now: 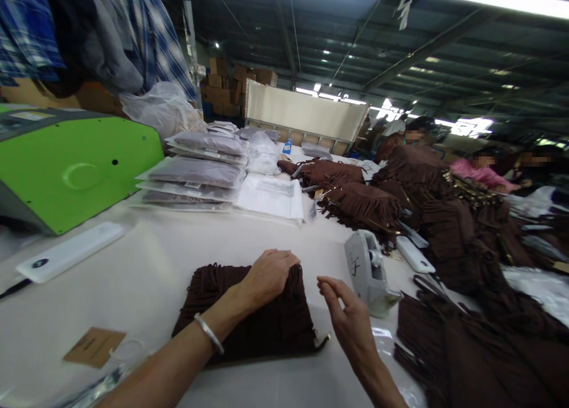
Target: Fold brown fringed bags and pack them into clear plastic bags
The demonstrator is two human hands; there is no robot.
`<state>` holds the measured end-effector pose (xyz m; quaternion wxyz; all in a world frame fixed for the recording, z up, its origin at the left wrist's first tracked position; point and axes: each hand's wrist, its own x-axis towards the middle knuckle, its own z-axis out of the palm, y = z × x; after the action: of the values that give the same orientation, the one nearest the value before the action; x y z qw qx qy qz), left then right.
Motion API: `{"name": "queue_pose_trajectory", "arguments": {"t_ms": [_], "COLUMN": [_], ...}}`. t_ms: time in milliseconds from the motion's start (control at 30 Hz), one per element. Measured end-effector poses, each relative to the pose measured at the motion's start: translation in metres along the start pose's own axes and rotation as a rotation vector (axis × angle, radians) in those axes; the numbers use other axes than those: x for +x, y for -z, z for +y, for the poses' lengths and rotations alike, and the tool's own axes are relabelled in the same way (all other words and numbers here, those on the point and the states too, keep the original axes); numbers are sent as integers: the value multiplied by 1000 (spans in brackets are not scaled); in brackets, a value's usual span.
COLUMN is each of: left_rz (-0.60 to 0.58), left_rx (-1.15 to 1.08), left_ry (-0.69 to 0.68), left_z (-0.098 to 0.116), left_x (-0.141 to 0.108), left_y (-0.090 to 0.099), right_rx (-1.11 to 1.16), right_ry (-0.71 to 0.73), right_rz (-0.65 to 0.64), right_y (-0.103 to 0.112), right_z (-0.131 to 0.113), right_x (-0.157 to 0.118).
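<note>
Resting left hand [269, 274] on fringed brown bag [273, 331], left of tape dispenser [363, 277], cannot tell if gripping; holding right hand [349, 313] beside dispenser, loosely curled, apparently empty; seemingly not yet bagged, unlike parcels [191, 171] stacked beyond dispenser, leftward.

1 camera, worn on the person's head, looks forward and down over the desk [151, 254], close below at the bottom, with the roof [329, 22] far off along the top.
</note>
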<state>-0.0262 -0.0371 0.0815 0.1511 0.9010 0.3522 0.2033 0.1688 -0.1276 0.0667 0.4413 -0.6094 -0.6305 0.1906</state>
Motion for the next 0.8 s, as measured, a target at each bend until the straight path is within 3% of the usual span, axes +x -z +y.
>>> {"name": "queue_pose_trajectory", "arguments": {"t_ms": [167, 233, 300, 400, 500, 633, 800], "left_rz": [-189, -209, -151, -21, 43, -25, -57], "left_rx": [66, 43, 0, -32, 7, 51, 89], "left_ry": [-178, -231, -242, -148, 10, 120, 174], "left_z": [-5, -7, -6, 0, 8, 18, 23], "left_x": [21, 16, 7, -11, -28, -38, -35], "left_y": [-19, -22, -18, -6, -1, -10, -17], "right_rx": [284, 288, 218, 149, 233, 424, 516], "right_ry": [-249, -235, -163, -127, -226, -336, -360], "right_rz": [73, 59, 40, 33, 12, 4, 37], "right_y": [-6, -7, -6, -6, -12, -30, -49], "right_z": [-1, -5, -8, -6, -3, -6, -5], "right_x": [-8, -14, -18, -16, -5, 12, 26]}}
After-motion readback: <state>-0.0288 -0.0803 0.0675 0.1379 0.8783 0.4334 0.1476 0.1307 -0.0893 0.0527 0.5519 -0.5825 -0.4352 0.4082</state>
